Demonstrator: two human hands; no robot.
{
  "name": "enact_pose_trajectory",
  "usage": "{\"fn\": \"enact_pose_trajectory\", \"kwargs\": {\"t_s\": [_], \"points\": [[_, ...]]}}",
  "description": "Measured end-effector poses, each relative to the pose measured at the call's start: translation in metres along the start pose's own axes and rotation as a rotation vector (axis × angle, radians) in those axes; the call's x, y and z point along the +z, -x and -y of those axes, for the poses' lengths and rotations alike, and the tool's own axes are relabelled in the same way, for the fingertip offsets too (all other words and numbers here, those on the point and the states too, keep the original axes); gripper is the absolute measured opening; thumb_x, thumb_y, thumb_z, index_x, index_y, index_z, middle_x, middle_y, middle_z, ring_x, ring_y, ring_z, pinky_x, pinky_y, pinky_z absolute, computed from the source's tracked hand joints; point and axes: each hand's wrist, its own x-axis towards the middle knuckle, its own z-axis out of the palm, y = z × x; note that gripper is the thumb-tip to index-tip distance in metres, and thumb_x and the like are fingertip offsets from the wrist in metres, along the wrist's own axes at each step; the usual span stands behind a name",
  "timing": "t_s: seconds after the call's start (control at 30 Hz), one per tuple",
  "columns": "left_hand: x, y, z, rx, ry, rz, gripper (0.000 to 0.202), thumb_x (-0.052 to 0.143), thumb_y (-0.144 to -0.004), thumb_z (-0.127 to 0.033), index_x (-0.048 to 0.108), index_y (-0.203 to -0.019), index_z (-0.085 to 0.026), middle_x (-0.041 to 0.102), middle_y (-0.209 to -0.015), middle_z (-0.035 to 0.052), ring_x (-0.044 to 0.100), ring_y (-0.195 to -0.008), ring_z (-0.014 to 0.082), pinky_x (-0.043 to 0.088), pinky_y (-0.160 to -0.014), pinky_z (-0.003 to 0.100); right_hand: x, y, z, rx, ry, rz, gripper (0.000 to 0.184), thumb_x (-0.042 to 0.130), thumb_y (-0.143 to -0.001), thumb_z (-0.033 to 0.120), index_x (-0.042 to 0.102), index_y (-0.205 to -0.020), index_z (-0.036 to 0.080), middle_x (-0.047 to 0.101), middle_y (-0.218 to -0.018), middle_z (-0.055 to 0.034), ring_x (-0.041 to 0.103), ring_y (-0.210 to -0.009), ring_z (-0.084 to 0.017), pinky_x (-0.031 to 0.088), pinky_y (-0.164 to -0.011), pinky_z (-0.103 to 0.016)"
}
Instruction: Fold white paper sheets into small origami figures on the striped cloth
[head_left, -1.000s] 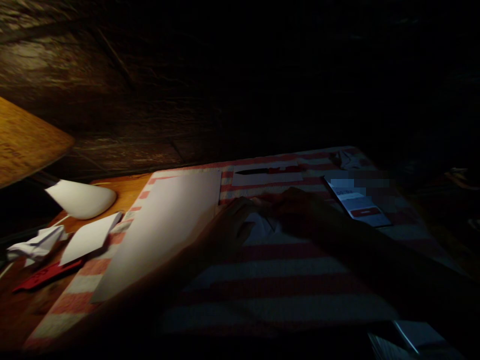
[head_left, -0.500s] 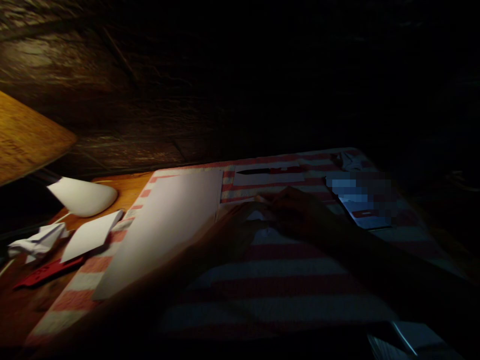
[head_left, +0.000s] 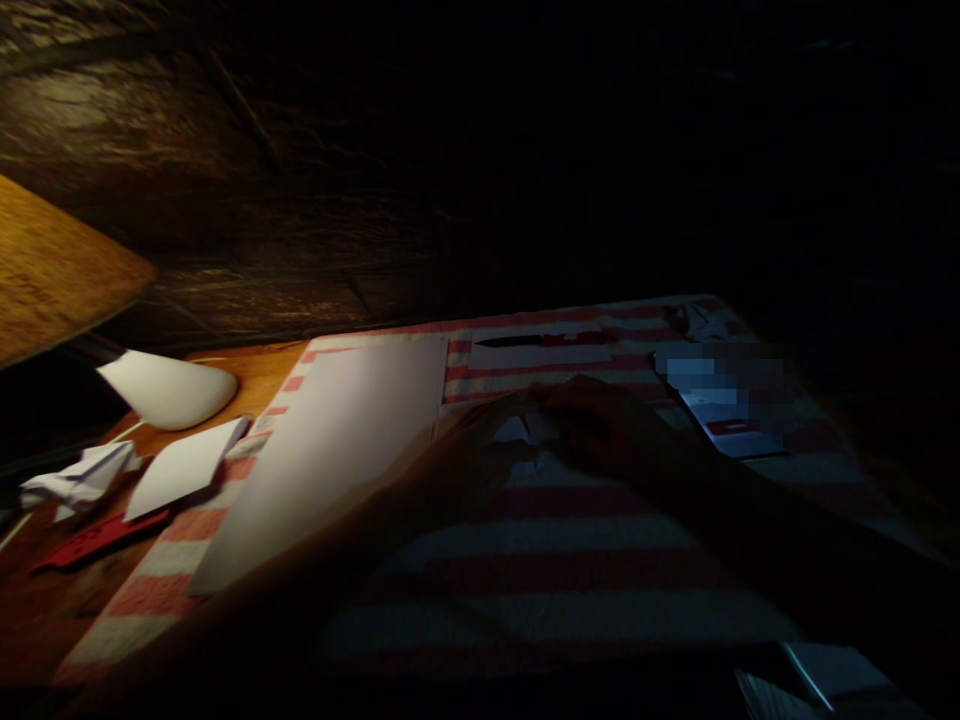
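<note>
The small white paper [head_left: 526, 432] lies on the striped cloth [head_left: 570, 560], about midway across the tabletop and nearer its far edge, between the 2 hands. The left hand [head_left: 480, 445] covers its left side and the right hand [head_left: 600, 425] its right side, and their fingertips meet on top of it. The light is too poor to show whether they pinch a fold or only press it flat, so I cannot tell the grip of either hand.

The likeliest fault, as I judge it, is a crooked or weak crease. The paper sits in deep shadow, so edges are hard to line up, and the cloth under it is soft and may bunch under pressure. A hard pull at so small a piece could also tear it.

The left forearm passes close by the large white sheet [head_left: 337, 440], which lies toward the left edge, and a sweep of that arm could drag or bend it. Just beyond the hands, along the far edge, a knife [head_left: 525, 342] rests on a white strip [head_left: 540, 356]; a blind reach forward could meet the blade. The leaflet [head_left: 724, 420] near the right wrist could be nudged toward the right edge
</note>
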Motion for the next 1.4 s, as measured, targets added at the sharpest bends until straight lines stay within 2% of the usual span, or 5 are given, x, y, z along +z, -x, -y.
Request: {"fn": "enact_pose_trajectory", "kwargs": {"t_s": [0.4, 0.73, 0.97, 1.17, 1.4], "points": [[0.004, 0.005, -0.001, -0.052, 0.011, 0.033, 0.043, 0.051, -0.091, -0.007, 0.055, -0.133, -0.017, 0.061, -0.137, 0.0118, 0.059, -0.126, 0.0267, 0.055, -0.105, 0.049, 0.002, 0.000, -0.003, -0.046, 0.027, 0.020, 0.047, 0.074, -0.088, 0.027, 0.061, -0.133, 0.027, 0.066, -0.130, -0.0089, 0.063, -0.117, -0.026, 0.053, -0.100, -0.046], [-0.004, 0.000, -0.002, -0.114, 0.039, 0.127, 0.034, 0.052, -0.093, -0.012, 0.060, -0.125, -0.019, 0.052, -0.144, 0.0123, 0.051, -0.134, 0.0297, 0.046, -0.113, 0.052, 0.003, 0.000, -0.006, -0.069, 0.072, 0.017, 0.047, 0.076, -0.086, 0.029, 0.061, -0.130, 0.023, 0.067, -0.132, -0.0108, 0.063, -0.120, -0.027, 0.051, -0.104, -0.047], [-0.004, -0.014, -0.012, -0.248, 0.017, 0.110, 0.028, 0.068, -0.090, -0.036, 0.062, -0.111, -0.018, 0.057, -0.133, 0.0122, 0.059, -0.114, 0.0318, 0.053, -0.097, 0.054, 0.003, -0.001, -0.003, -0.032, 0.075, 0.027, 0.050, 0.076, -0.085, 0.026, 0.060, -0.132, 0.023, 0.067, -0.131, -0.0098, 0.062, -0.119, -0.026, 0.051, -0.104, -0.048], [0.000, -0.014, -0.013, -0.297, 0.022, 0.093, 0.031, 0.072, -0.086, -0.037, 0.063, -0.109, -0.019, 0.052, -0.140, 0.0127, 0.058, -0.117, 0.0348, 0.051, -0.097, 0.057, 0.003, -0.001, -0.003, -0.027, 0.052, 0.010, 0.048, 0.076, -0.084, 0.028, 0.063, -0.130, 0.026, 0.068, -0.132, -0.0087, 0.063, -0.121, -0.027, 0.051, -0.104, -0.047], [-0.001, -0.014, -0.014, -0.303, 0.013, 0.107, 0.028, 0.069, -0.087, -0.036, 0.062, -0.110, -0.020, 0.053, -0.141, 0.0113, 0.058, -0.117, 0.0346, 0.051, -0.097, 0.057, -0.018, -0.002, -0.008, 0.138, -0.265, 0.188, 0.038, 0.064, -0.095, 0.034, 0.066, -0.132, 0.029, 0.061, -0.146, -0.0064, 0.057, -0.134, -0.026, 0.047, -0.111, -0.047]]}}
